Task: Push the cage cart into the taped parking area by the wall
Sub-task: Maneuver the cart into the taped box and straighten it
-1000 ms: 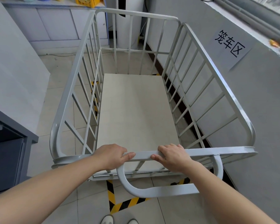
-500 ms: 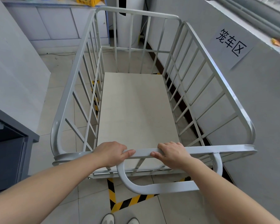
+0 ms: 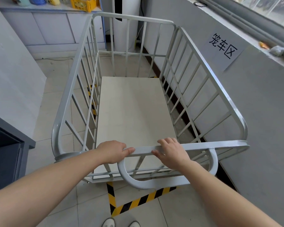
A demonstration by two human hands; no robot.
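Note:
A white metal cage cart [image 3: 211,112] with barred sides and a pale flat deck stands right in front of me, lengthwise along the grey wall on the right. My left hand [image 3: 112,150] and my right hand [image 3: 172,151] both grip its near top rail, above a curved push handle. Yellow-and-black floor tape [image 3: 138,201] forms a corner just under the cart's near end, and a strip of it shows through the left bars. A paper sign [image 3: 224,47] with black characters hangs on the wall beside the cart.
The grey wall [image 3: 261,128] runs close along the cart's right side. A dark grey cabinet [image 3: 5,153] stands at the near left, and a pale partition behind it. Light cupboards [image 3: 52,28] with a yellow crate on top close off the far end.
The cart has rolled slightly forward, showing more of the tape corner behind its near end. Both hands keep the same grip on the rail.

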